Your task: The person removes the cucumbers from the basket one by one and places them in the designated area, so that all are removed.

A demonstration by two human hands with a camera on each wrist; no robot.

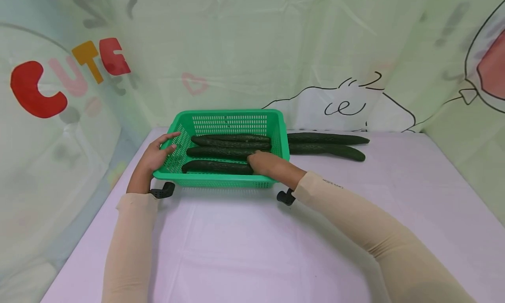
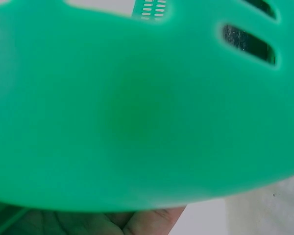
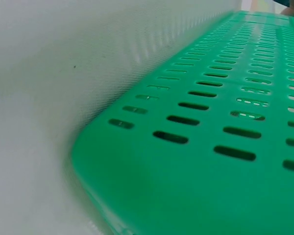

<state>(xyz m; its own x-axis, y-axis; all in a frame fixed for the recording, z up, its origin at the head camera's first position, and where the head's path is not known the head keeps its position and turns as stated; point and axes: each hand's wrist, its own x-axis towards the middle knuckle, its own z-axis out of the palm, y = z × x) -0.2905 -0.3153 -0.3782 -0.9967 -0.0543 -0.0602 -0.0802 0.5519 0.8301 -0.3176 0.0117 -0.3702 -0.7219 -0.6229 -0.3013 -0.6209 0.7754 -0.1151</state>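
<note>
Resting splayed, the left hand [image 1: 155, 155] touches the basket [image 1: 221, 177]; the right hand [image 1: 273, 165] grips the nearest cucumber [image 1: 217, 166].

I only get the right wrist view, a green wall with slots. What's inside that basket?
Observer: Dark green cucumbers, lying lengthwise in the basket.
Visitor: Any outside it?
Observer: Yes, two more cucumbers lie on the table, right of the basket.
Visitor: And where's the grip wearing my camera?
Observer: The right grip reaches in at the basket's near right corner, by the cucumbers' right ends.
</note>
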